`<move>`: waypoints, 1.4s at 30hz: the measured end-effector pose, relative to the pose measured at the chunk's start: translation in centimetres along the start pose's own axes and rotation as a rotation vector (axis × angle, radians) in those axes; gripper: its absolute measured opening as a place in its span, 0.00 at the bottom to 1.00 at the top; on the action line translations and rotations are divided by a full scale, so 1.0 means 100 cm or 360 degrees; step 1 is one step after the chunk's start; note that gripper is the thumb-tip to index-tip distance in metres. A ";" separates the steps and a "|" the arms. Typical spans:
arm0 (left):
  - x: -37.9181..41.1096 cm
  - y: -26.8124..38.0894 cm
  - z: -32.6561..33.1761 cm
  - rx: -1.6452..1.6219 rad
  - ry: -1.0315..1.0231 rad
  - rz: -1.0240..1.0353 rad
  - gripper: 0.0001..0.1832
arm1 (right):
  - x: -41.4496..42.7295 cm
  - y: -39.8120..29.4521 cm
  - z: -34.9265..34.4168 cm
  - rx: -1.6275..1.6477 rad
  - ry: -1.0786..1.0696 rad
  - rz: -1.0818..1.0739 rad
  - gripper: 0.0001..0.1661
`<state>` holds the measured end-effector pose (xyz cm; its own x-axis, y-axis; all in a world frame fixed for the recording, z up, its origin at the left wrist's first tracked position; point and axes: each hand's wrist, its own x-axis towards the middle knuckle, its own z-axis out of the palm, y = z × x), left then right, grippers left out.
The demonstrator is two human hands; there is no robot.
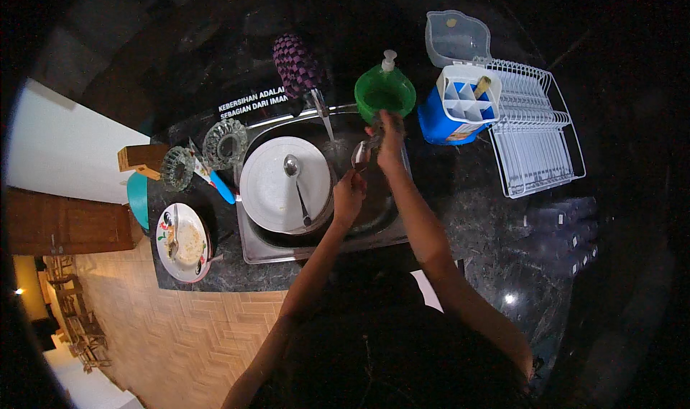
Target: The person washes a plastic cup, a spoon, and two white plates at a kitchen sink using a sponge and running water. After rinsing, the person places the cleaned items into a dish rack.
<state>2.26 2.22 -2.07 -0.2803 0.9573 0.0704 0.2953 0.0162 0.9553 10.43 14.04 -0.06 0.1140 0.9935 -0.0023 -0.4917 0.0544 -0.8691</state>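
Note:
My left hand (349, 197) grips a metal spoon (360, 154) by its lower end over the sink (372, 207). Just right of the spoon's bowl, my right hand (390, 144) is closed around a dark scrubbing pad (396, 122), blurred and partly hidden by the fingers. Close beyond that hand stands a green bowl-shaped soap holder (372, 88) with a white pump top (388, 58). A white plate (264, 193) sits in the sink's left half, with another metal spoon (298, 185) lying across it. Water (329, 131) runs from the metal tap (319, 103).
Left are glass bowls (225, 142), a blue-handled knife (220, 185), a wooden block (141, 158) and a plate with food remains (188, 242). Right stand a blue-and-white cutlery holder (458, 115), a clear plastic container (461, 39) and a white dish rack (533, 134). A checkered cloth (295, 64) covers the tap.

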 end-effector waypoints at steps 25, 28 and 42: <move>0.015 0.045 0.000 -0.0273 -0.0015 0.0137 0.17 | -0.062 -0.036 -0.014 -0.0547 -0.0310 0.0022 0.18; 0.016 0.042 0.013 -0.0731 0.0099 -0.0056 0.18 | -0.072 -0.027 -0.005 -0.0230 -0.0119 0.0309 0.21; 0.031 0.022 0.017 -0.1020 -0.0316 0.0115 0.21 | -0.093 -0.028 -0.010 0.0097 0.0029 0.0710 0.32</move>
<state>3.58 5.74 -0.28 -0.0890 0.9854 0.1451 -0.3106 -0.1658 0.9360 11.59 4.53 1.91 -0.1058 0.9191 -0.3795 -0.5460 -0.3726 -0.7504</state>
